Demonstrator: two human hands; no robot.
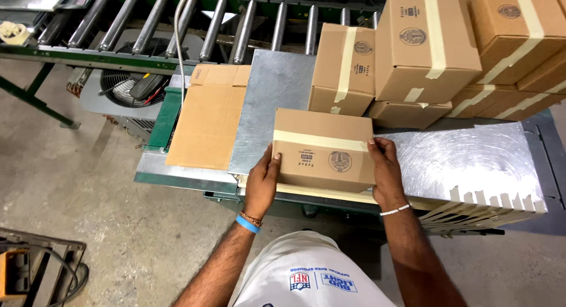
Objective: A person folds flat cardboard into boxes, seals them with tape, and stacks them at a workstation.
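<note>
Head view: taped cardboard box point(323, 149) at near edge of metal tabletop point(471, 159), gripped from both sides. Left hand point(262, 183) fingers closed on box's left end, right hand point(386, 172) fingers closed on right end. Stacked boxes point(424, 47) at far right corner, flat cardboard sheet point(209, 115) toward left edge, roller conveyor point(177, 24) beyond
</note>
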